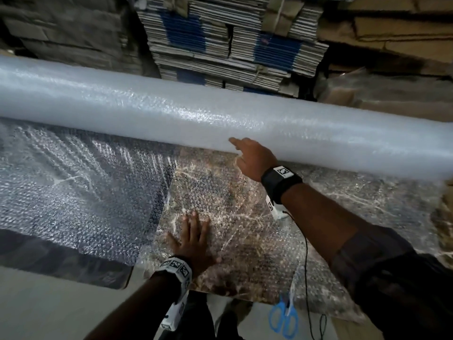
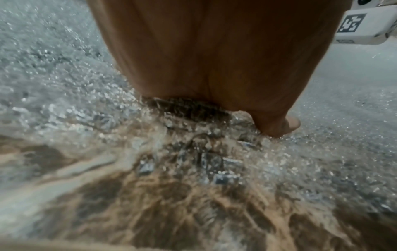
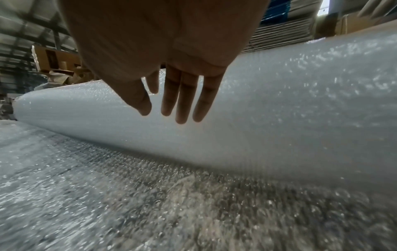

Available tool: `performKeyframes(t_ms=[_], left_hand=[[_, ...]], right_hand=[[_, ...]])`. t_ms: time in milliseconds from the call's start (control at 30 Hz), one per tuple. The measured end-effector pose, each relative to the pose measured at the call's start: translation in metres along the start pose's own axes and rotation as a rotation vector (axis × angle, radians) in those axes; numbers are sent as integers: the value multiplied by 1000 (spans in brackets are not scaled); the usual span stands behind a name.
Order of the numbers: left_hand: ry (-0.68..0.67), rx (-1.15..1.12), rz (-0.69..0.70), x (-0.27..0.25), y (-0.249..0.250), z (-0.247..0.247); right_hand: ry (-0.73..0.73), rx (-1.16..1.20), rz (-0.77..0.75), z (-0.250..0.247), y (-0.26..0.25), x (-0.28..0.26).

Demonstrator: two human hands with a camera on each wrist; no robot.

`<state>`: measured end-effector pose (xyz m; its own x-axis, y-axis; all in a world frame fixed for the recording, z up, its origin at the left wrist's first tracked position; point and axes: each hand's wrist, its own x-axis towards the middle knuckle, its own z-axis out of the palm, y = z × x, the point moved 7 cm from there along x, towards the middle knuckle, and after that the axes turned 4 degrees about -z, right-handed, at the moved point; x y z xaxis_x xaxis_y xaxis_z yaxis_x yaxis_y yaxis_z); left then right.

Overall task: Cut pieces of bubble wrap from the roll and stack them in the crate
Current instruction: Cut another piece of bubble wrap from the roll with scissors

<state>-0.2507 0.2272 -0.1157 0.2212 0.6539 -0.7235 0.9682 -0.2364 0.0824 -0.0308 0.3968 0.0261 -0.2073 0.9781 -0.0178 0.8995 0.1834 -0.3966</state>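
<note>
A long white roll of bubble wrap (image 1: 220, 114) lies across the floor from left to right. Its unrolled sheet (image 1: 81, 192) spreads toward me over a brown marbled slab (image 1: 235, 241). My right hand (image 1: 250, 155) reaches the roll's near side with straight fingers; in the right wrist view the right hand (image 3: 171, 101) hangs spread in front of the roll (image 3: 279, 110). My left hand (image 1: 193, 239) presses flat on the sheet over the slab. In the left wrist view the left hand's palm (image 2: 214, 59) lies on the wrap (image 2: 64, 84). Blue-handled scissors (image 1: 284, 320) lie near me under the sheet's edge.
Stacks of flattened cardboard cartons (image 1: 232, 40) stand right behind the roll. Brown boxes (image 1: 392, 28) fill the back right. A dark mat (image 1: 61, 261) lies under the sheet at left, with pale floor (image 1: 49, 310) nearer me. A black cable (image 1: 306, 266) hangs from my right wrist.
</note>
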Motion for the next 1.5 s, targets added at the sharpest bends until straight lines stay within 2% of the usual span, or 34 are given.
performKeyframes(t_ms=[533, 767, 967, 1033, 1167, 1367, 1500], left_hand=[[-9, -11, -2, -5, 0, -3], [18, -14, 6, -4, 0, -2], [10, -36, 10, -1, -2, 0], [9, -33, 12, -2, -1, 0], [22, -39, 6, -9, 0, -5], [70, -2, 0, -18, 5, -12], [151, -29, 29, -13, -4, -9]], right_hand=[[113, -167, -7, -9, 8, 24], [55, -262, -48, 11, 20, 1], [18, -200, -74, 24, 17, -49], [-6, -160, -21, 34, 25, -81], [-83, -197, 202, 53, 61, -162], [95, -187, 519, 59, 102, -281], [97, -135, 710, 70, 120, -342]])
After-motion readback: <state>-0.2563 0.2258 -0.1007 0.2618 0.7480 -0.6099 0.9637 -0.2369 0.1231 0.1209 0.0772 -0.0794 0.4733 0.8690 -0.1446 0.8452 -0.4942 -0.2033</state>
